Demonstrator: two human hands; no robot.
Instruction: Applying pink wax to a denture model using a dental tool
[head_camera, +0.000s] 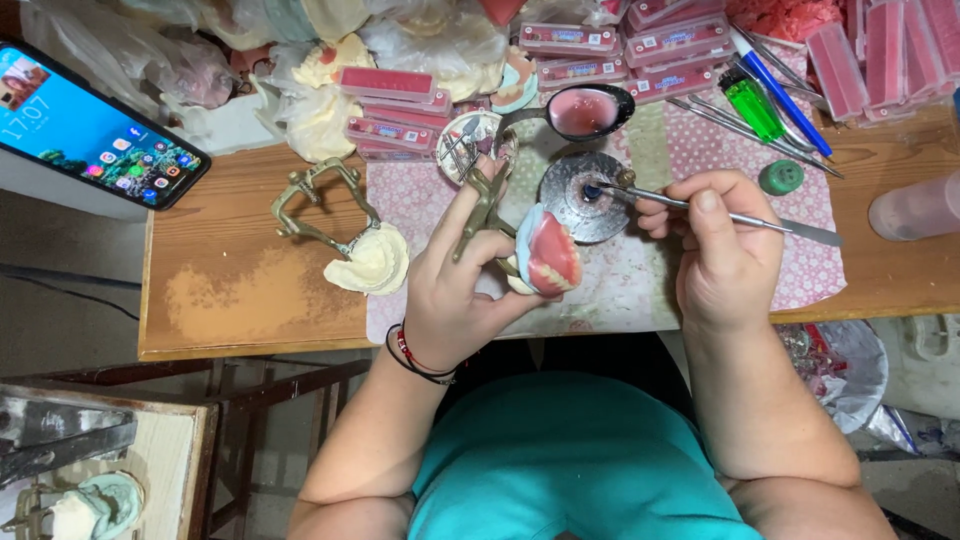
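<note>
Left hand (450, 290) is closed round a brass articulator frame w/ a pink wax denture (548, 256) set w/ teeth, held just above the tabletop (250, 290) edge. Right hand (725, 245) pinches a thin metal wax tool (720, 212), tip resting at the small round burner (588, 195). Risks, as I judge: overheated tip could melt wax & shift teeth; a slack grip could drop the denture off the edge; the spoon of pink wax (585, 110) sits near, easy to knock.

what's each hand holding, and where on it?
Left hand: denture model on its brass articulator, gripped by the frame. Right hand: metal wax tool, pinched mid-shaft.
</note>
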